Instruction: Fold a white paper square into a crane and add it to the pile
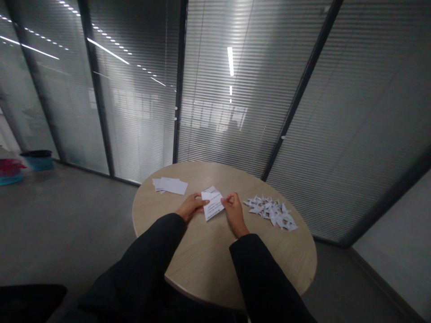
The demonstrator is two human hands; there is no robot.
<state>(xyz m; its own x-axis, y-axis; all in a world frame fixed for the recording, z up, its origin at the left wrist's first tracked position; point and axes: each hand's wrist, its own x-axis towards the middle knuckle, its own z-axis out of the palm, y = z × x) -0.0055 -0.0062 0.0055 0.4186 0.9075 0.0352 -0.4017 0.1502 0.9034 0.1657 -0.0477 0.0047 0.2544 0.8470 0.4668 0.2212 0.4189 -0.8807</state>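
Observation:
A small white printed sheet of paper (213, 204) lies partly folded on the round wooden table (202, 260). My left hand (191, 207) presses on the sheet's left edge with its fingers closed on it. My right hand (233, 211) pinches the sheet's right edge. Both arms are in black sleeves.
A stack of white paper sheets (170, 185) lies at the table's far left. A pile of several folded white paper figures (272, 211) lies at the right. Glass walls with blinds stand behind the table. Blue and red bins (20, 166) sit on the floor at far left.

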